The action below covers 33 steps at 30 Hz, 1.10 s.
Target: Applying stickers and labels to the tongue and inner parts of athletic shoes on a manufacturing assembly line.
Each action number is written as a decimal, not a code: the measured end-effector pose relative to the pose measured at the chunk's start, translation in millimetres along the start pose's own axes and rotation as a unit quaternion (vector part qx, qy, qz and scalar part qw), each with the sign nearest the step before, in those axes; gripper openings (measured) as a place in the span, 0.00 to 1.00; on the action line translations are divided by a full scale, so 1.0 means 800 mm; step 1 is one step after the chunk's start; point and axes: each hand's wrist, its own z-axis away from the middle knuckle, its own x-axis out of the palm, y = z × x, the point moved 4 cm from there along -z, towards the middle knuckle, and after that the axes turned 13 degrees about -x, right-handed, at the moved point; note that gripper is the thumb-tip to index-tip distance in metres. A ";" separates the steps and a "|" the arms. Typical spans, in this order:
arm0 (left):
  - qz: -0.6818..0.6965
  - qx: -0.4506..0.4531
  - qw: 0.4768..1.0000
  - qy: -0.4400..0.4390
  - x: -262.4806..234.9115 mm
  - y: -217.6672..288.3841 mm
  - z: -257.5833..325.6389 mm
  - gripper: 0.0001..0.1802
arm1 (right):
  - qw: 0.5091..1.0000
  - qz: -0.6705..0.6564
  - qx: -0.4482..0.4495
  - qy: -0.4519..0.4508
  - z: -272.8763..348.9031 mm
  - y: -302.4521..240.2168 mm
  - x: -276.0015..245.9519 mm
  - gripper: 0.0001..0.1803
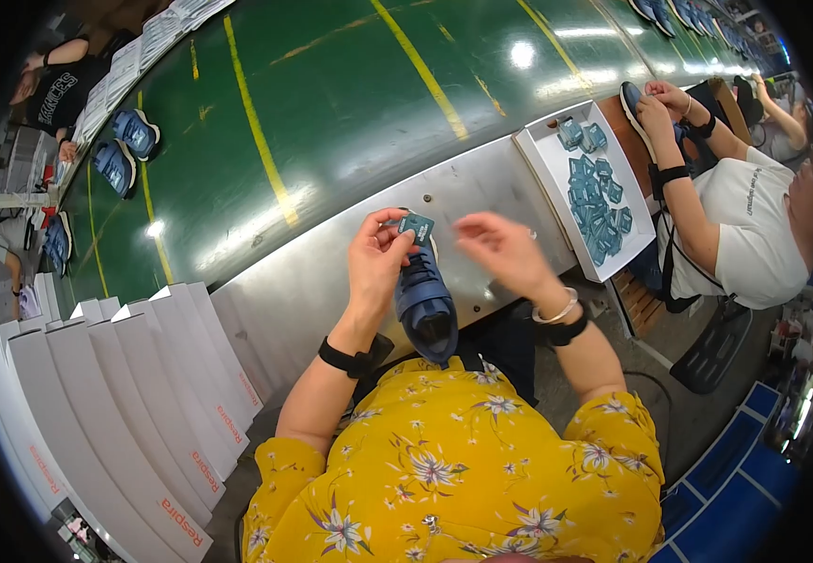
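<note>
Left hand raised over the metal tabletop, fingers clamped on a small teal tag and on the top of a blue shoe. Shoe held upright just near of the tabletop edge, toe pointing down toward the yellow flowered blouse. Tag pinched at the shoe's upper end, touching it. Right hand just right of the tag, blurred, fingers spread apart and gripping nothing. Black bands on both wrists, plus a pale bangle on the right.

Far right on the tabletop, a white tray with many more teal tags lying in it. Near left, a row of white shoebox lids stacked on edge. Beyond the tabletop, a green conveyor belt carrying blue shoes at far left. At right, another person in a white shirt, hands on a shoe.
</note>
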 end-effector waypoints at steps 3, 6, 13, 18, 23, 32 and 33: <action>0.011 -0.008 1.000 -0.017 0.005 0.002 0.010 0.17 | 0.998 -0.063 0.025 -0.004 -0.019 0.000 0.050 0.11; -0.023 0.023 0.999 -0.035 -0.003 0.006 0.012 0.17 | 0.997 -0.062 0.032 -0.011 -0.032 0.000 0.053 0.11; -0.088 0.069 0.994 -0.001 -0.034 0.009 0.007 0.13 | 0.993 -0.066 -0.034 -0.091 -0.060 -0.011 0.054 0.10; 0.008 -0.014 1.000 0.008 -0.038 -0.004 0.003 0.15 | 0.991 0.018 -0.035 -0.130 -0.055 0.011 0.052 0.15; 0.017 -0.029 0.999 0.008 -0.052 -0.030 -0.002 0.14 | 0.972 0.091 -0.098 -0.192 -0.054 0.014 0.064 0.18; -0.015 -0.038 0.999 0.002 -0.051 -0.038 -0.001 0.10 | 0.914 0.254 -0.171 -0.268 -0.062 0.027 0.085 0.23; -0.014 -0.046 0.999 0.003 -0.048 -0.037 0.001 0.10 | 0.932 0.214 -0.163 -0.242 -0.059 0.027 0.082 0.23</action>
